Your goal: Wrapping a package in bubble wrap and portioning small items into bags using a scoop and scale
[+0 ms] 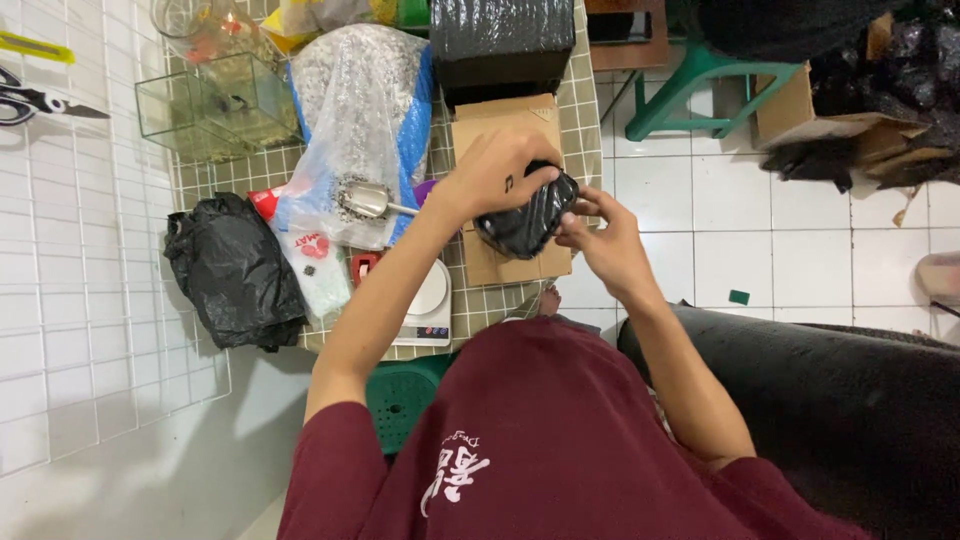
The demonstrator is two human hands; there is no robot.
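**Fingers closing a black packet**

Fingers of the left hand [497, 170] clamp over the top of a small black plastic packet [527, 220], while the right hand [605, 245] pinches its right end with fingers together. The packet hangs just above a cardboard box [500, 125] at the counter's [580, 105] right edge. Judging by the grip, wrapping is in hand; the next move calls for a firm hold and a tight fold. A white scale [428, 305] sits at the near edge.
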